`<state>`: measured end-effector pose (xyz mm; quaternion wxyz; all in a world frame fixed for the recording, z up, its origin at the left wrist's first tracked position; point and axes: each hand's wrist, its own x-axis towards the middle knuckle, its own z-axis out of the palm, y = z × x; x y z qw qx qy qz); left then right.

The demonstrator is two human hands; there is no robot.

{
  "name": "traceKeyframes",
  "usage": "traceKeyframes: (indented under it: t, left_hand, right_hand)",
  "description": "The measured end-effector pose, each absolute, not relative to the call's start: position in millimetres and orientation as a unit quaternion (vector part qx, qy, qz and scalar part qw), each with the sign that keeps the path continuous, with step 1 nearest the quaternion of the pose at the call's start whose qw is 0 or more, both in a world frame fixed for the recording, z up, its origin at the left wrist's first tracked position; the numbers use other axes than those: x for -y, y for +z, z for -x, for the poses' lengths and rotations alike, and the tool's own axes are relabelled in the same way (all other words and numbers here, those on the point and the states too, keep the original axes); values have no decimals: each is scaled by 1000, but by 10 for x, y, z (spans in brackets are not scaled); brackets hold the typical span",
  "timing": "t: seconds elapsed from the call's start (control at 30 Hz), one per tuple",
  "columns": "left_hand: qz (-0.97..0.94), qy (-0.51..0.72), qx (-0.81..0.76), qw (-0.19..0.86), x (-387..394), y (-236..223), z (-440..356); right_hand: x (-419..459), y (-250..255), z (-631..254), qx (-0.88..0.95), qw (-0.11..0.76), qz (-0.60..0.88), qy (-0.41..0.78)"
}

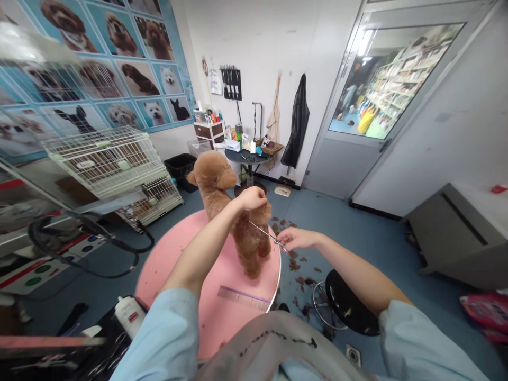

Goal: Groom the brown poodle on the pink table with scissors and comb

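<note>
Your left hand (251,198) grips the brown poodle (232,211) on the pink table (178,259); at its 4 o'clock, your right hand (296,238) grips scissors (266,234).

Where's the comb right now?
In the head view, the comb lies flat on the pink table, near its close edge, just in front of the brown dog and between the person's two arms.

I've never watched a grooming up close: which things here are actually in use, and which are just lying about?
In use:
left hand on the brown dog
right hand holding scissors
pink table

Lying about:
comb on the table
white bottle
wire cages
black stool
fur clippings on the floor
</note>
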<state>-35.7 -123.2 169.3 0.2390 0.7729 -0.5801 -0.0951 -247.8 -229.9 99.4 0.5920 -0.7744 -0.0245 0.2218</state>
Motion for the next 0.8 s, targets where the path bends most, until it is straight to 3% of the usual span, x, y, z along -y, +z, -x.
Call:
traceKeyframes:
  t: [0.8]
  left_hand:
    - [-798,-115,553,211,1358,1754,405]
  right_hand:
    - [1787,643,2538,-30,665,741,90]
